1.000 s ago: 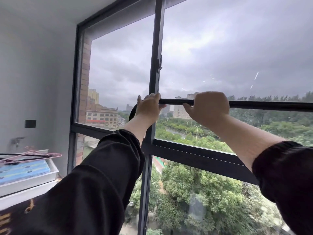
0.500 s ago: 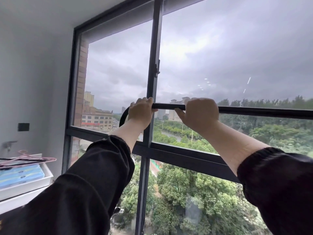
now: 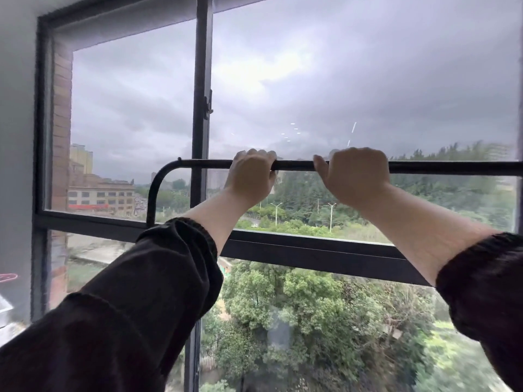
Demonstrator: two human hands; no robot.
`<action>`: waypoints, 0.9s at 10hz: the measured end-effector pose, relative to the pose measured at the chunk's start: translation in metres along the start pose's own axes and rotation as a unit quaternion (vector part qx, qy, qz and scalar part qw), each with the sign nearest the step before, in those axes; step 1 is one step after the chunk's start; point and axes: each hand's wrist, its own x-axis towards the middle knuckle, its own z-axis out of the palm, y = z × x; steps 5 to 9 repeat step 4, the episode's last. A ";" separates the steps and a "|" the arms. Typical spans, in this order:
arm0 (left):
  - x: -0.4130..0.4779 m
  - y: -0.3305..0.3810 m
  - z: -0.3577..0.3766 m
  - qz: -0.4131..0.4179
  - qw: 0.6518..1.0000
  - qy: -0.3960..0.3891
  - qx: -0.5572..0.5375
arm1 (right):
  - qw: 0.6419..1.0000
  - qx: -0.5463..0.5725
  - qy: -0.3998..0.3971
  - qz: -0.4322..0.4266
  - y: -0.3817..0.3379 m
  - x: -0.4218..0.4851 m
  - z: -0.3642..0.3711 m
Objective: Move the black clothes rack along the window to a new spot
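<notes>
As storm clouds hang over the city outside, a person grips the top bar of a black clothes rack (image 3: 300,165) with both hands in front of a large dark-framed window (image 3: 201,80). The left hand (image 3: 250,176) is closed over the bar, fingers curled across the top, just right of the window's vertical mullion. The right hand (image 3: 356,176) is likewise wrapped tight around the same bar, a short stretch of bare tube showing between the two fists. Both forearms reach up from black sleeves (image 3: 158,278) with gathered cuffs, pushed back from the wrists.

The rack's bar runs level across the glass, above the window's horizontal rail (image 3: 311,250), and continues out of view at the right edge. At its left end the tube bends in a rounded corner (image 3: 158,176) and drops downward, crossing the left pane before it passes behind the left sleeve. That corner sits left of the mullion and well short of the window's left frame, beside the grey wall (image 3: 14,137).

Through the glass, a brick pier (image 3: 61,123) stands at the left edge of the opening, with low buildings (image 3: 102,196) beyond it, street lamps along a road and dense green treetops (image 3: 311,306) below. A sliver of something pink (image 3: 8,277) shows at the far left; it is too cropped to identify.
</notes>
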 end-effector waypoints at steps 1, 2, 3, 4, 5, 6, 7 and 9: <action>0.002 0.042 -0.010 0.015 1.000 -0.023 -0.007 | 0.999 -0.019 0.004 0.040 0.037 -0.023 -0.017; -0.002 0.086 -0.021 0.032 0.993 -0.114 -0.006 | 0.996 -0.027 -0.040 0.073 0.074 -0.049 -0.034; -0.016 0.134 -0.042 0.030 0.987 -0.157 -0.031 | 0.990 -0.041 -0.112 0.074 0.110 -0.082 -0.060; -0.036 0.176 -0.064 0.005 0.988 -0.150 0.033 | 0.991 -0.033 -0.111 0.063 0.127 -0.118 -0.089; -0.036 0.176 -0.064 0.005 0.988 -0.150 0.033 | 0.991 -0.033 -0.111 0.063 0.127 -0.118 -0.089; -0.036 0.176 -0.064 0.005 0.988 -0.150 0.033 | 0.991 -0.033 -0.111 0.063 0.127 -0.118 -0.089; -0.036 0.176 -0.064 0.005 0.988 -0.150 0.033 | 0.991 -0.033 -0.111 0.063 0.127 -0.118 -0.089; -0.036 0.176 -0.064 0.005 0.988 -0.150 0.033 | 0.991 -0.033 -0.111 0.063 0.127 -0.118 -0.089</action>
